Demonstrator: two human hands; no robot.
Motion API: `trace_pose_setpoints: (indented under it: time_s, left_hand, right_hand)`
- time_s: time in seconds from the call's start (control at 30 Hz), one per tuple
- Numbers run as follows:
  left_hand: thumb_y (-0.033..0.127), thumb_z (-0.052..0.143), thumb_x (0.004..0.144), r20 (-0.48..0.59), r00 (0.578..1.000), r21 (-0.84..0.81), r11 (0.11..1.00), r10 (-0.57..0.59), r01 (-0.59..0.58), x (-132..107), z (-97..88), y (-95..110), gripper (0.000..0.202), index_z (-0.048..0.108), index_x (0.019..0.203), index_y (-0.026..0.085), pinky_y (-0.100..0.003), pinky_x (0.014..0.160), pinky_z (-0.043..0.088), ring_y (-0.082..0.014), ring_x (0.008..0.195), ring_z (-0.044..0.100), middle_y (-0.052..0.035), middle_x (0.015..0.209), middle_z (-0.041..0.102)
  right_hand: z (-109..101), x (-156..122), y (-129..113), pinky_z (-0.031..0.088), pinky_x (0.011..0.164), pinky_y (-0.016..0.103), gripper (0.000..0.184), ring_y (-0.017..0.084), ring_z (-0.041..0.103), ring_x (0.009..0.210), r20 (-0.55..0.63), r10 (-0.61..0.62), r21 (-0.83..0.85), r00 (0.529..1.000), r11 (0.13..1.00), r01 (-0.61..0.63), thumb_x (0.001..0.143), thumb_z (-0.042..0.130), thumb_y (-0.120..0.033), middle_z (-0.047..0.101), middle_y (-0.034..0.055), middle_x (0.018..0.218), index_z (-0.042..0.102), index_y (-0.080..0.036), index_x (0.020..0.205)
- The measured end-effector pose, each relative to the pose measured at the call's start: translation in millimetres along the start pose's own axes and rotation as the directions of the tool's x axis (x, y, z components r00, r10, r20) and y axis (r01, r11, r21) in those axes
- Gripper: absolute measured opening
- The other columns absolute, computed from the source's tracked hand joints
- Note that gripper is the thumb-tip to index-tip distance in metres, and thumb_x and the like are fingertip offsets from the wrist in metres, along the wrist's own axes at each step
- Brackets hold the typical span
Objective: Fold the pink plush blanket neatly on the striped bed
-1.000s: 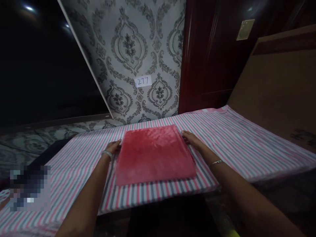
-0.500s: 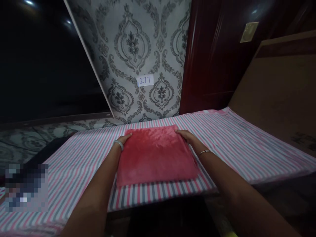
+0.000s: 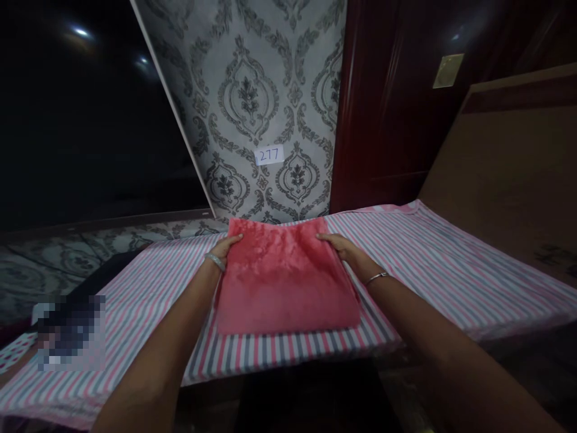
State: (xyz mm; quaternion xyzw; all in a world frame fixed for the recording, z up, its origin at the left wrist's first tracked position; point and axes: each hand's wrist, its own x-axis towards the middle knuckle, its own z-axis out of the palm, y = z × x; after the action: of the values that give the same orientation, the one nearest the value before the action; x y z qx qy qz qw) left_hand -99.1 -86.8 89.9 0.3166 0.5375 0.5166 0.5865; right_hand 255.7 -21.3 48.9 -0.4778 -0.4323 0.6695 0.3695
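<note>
A squarish, folded red plush cloth lies on the striped table cover near its front edge. Its far edge is raised at both corners and sags in the middle. My left hand grips the far left side, thumb on top and fingers hidden beneath. On the far right side my right hand holds it the same way. Layers show along the right side of the cloth. A bracelet circles each of my wrists.
Pink, grey and white stripes run over the table cover. Behind stands a patterned wall with a paper label reading 277. A large dark screen is at the left, a cardboard box at the right. A pixelated patch covers the lower left.
The far edge of the red cloth has been lifted slightly by both hands and now sags between them. The view has shifted a little, so the wall appears lower and further right.
</note>
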Motion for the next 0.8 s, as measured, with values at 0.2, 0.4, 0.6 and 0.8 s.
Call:
trace_pose_setpoints:
  time_s: [0.2,0.4,0.6,0.8]
  left_hand:
    - [0.02,0.087,0.05,-0.043,0.796,0.108,0.795,0.604,-0.597,-20.2,9.4,85.5,0.044,0.071,0.091,0.015,-0.041,0.089,0.061,-0.0287,0.096,0.073,-0.0072,0.094,0.077]
    - [0.028,0.088,0.051,0.107,0.56,0.323,0.504,0.822,-0.801,-36.8,0.3,99.5,0.057,0.067,0.103,0.015,-0.042,0.099,0.055,-0.0274,0.107,0.067,-0.0067,0.106,0.073]
    - [0.023,0.075,0.064,0.213,0.669,0.717,0.351,0.712,-0.602,-61.1,-37.6,-34.5,0.031,0.066,0.094,0.021,-0.046,0.116,0.041,-0.031,0.126,0.056,-0.0099,0.12,0.067]
    - [0.02,0.061,0.068,0.061,0.838,0.716,0.561,0.542,-0.415,-82.4,-54.1,-126.1,0.031,0.067,0.097,0.022,-0.043,0.117,0.041,-0.0277,0.125,0.059,-0.0092,0.128,0.067]
  right_hand:
    - [-11.3,-4.4,-82.6,0.056,0.08,0.027,0.028,0.016,0.066,0.079,-0.121,-0.506,-0.032,0.854,0.862,0.506,0.065,0.074,-0.012,0.073,0.0007,0.086,0.066,-0.016,0.092]
    - [-24.2,-37.0,-94.3,0.047,0.103,0.039,0.057,0.023,0.058,0.116,-0.026,-0.932,-0.313,0.362,0.352,0.882,0.071,0.078,-0.032,0.064,0.007,0.125,0.058,-0.019,0.123]
    - [-53.9,-62.5,52.4,0.047,0.102,0.048,0.031,0.031,0.058,0.106,0.121,-0.882,-0.62,0.455,0.291,0.729,0.08,0.064,-0.046,0.064,0.0117,0.109,0.063,-0.022,0.1]
    - [-72.7,-76.3,146.3,0.047,0.106,0.051,0.037,0.032,0.056,0.118,0.24,-0.807,-0.683,0.539,0.255,0.685,0.078,0.062,-0.034,0.059,0.013,0.123,0.068,-0.024,0.113]
